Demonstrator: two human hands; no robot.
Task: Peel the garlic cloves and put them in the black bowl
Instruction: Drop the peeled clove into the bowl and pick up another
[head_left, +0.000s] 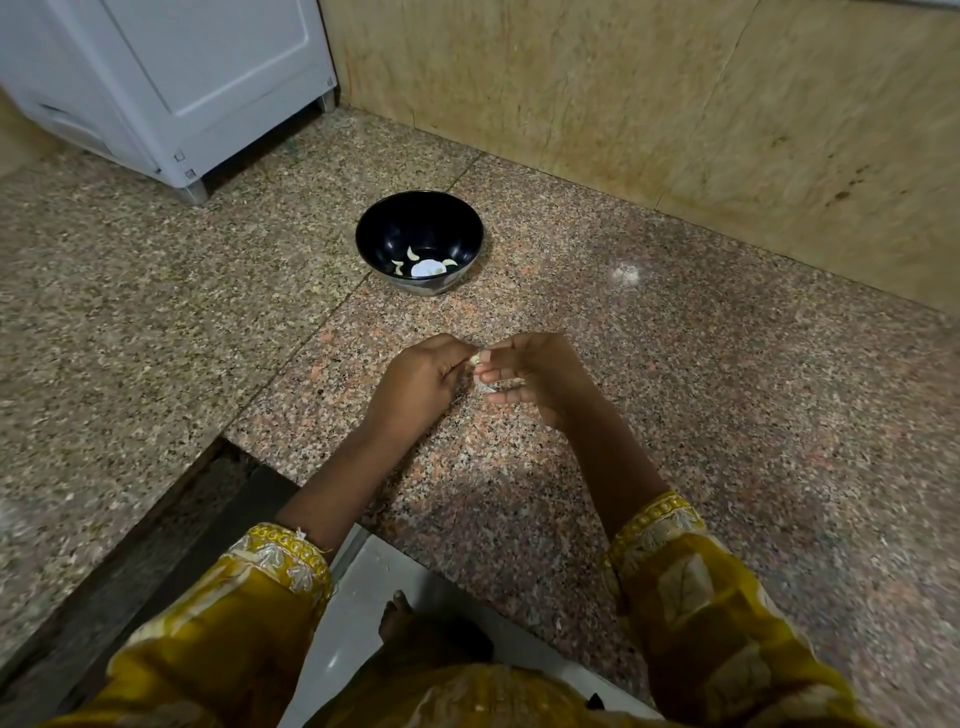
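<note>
Left hand (415, 379): fingers curled, pinched the garlic clove (475, 359)
Right hand (540, 379): fingers bent, pinched the same clove's other side
Clove: held between both hands above the counter (675, 364)
Black bowl (421, 213): farther back, peeled cloves (413, 253) inside

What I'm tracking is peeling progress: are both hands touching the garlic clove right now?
Touching. The head view shows the left hand and the right hand meeting at the garlic clove, their fingertips pinching it from either side with no gap.
</note>
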